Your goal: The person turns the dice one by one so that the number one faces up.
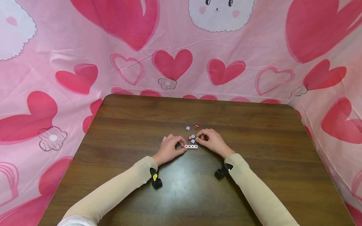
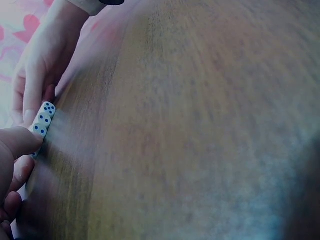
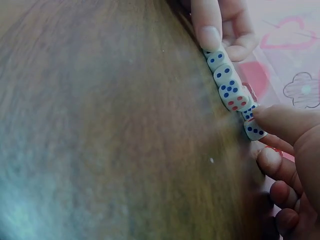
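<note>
A short row of several white dice lies on the table, each with a red single pip on top. My left hand pinches the die at the row's left end between thumb and forefinger. Just right of the loose dice, my right hand holds a white die between thumb and fingers, partly hidden by them. Behind the row sit a red die and two white dice close together. In the left wrist view, the left thumb covers part of the row.
Farther back on the brown wooden table lie a white die and a red die. A pink cloth with hearts hangs around the table's back and sides.
</note>
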A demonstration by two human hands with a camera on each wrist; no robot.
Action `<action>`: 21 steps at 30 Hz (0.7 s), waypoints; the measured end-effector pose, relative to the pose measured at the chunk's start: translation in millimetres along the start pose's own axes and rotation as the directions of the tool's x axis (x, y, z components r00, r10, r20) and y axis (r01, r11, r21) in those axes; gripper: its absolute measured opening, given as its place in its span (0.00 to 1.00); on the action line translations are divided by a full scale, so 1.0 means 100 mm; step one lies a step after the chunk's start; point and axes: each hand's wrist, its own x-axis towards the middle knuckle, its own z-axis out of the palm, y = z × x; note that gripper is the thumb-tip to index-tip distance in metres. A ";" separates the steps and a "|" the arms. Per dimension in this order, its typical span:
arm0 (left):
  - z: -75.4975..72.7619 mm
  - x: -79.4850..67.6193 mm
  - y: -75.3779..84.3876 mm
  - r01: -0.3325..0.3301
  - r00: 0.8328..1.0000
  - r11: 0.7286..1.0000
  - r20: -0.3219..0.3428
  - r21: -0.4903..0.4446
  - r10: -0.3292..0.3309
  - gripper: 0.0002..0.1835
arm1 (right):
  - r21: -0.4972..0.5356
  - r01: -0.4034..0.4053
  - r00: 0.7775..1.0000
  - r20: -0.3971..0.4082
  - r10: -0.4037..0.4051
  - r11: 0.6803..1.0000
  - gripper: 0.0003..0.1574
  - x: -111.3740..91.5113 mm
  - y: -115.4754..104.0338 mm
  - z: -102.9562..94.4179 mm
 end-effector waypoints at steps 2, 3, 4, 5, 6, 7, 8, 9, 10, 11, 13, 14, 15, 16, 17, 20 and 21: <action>0.00 0.00 0.00 0.000 1.000 1.000 0.002 0.000 0.000 0.10 | -0.001 0.008 1.000 0.002 -0.008 1.000 0.07 0.00 -0.01 0.00; 0.00 0.00 0.00 0.000 1.000 1.000 0.003 -0.002 0.000 0.09 | -0.003 0.012 1.000 0.003 -0.012 1.000 0.07 -0.01 0.00 0.00; 0.00 0.01 0.00 0.002 1.000 1.000 0.004 -0.003 -0.002 0.09 | -0.004 0.015 1.000 0.005 -0.015 1.000 0.07 -0.01 0.00 0.00; 0.00 0.01 -0.01 0.003 1.000 1.000 0.006 -0.004 -0.003 0.09 | -0.005 0.017 1.000 0.007 -0.017 1.000 0.07 -0.01 0.00 0.00; 0.00 0.01 -0.01 0.004 1.000 1.000 0.007 -0.005 -0.004 0.09 | -0.005 0.017 1.000 0.008 -0.017 1.000 0.08 -0.01 0.00 0.00; 0.00 0.01 -0.01 0.005 1.000 1.000 0.008 -0.005 -0.005 0.09 | -0.005 0.018 1.000 0.009 -0.018 1.000 0.08 -0.01 0.00 0.01; 0.00 0.01 -0.01 0.005 1.000 1.000 0.008 -0.006 -0.005 0.09 | -0.005 0.017 1.000 0.009 -0.017 1.000 0.08 -0.01 0.00 0.01; 0.00 0.00 -0.01 0.007 1.000 1.000 0.008 -0.008 -0.007 0.09 | -0.007 0.018 1.000 0.010 -0.018 1.000 0.08 -0.02 0.01 0.01; 0.00 0.00 -0.01 0.009 1.000 1.000 0.008 -0.009 -0.009 0.09 | -0.010 0.019 1.000 0.010 -0.019 1.000 0.08 -0.02 0.01 0.02; 0.00 0.00 -0.01 0.010 1.000 1.000 0.007 -0.010 -0.010 0.09 | -0.014 0.021 1.000 0.010 -0.021 1.000 0.08 -0.02 0.01 0.02; 0.00 0.00 -0.01 0.008 1.000 1.000 0.005 -0.010 -0.008 0.09 | -0.021 0.027 1.000 0.009 -0.027 0.999 0.09 -0.02 0.02 0.03; 0.01 0.00 -0.01 0.007 1.000 1.000 0.003 -0.011 -0.007 0.09 | -0.025 0.028 1.000 0.009 -0.028 0.999 0.09 -0.02 0.03 0.03; 0.01 0.00 -0.01 0.008 1.000 1.000 0.003 -0.010 -0.008 0.09 | -0.027 0.030 1.000 0.008 -0.030 0.999 0.10 -0.02 0.03 0.03; 0.01 0.00 -0.01 0.006 1.000 1.000 0.001 -0.010 -0.006 0.09 | -0.026 0.028 1.000 0.008 -0.028 0.999 0.10 -0.02 0.03 0.03; 0.01 0.00 -0.01 0.004 1.000 1.000 0.000 -0.010 -0.004 0.09 | -0.025 0.027 1.000 0.009 -0.026 0.999 0.11 -0.02 0.04 0.03; 0.01 0.01 -0.02 0.010 1.000 1.000 0.006 -0.010 -0.010 0.09 | -0.002 0.012 1.000 0.008 -0.012 1.000 0.11 -0.02 0.05 0.03; 0.01 0.01 -0.01 0.012 1.000 1.000 0.007 -0.011 -0.012 0.09 | 0.008 0.007 1.000 0.007 -0.007 1.000 0.11 -0.02 0.06 0.02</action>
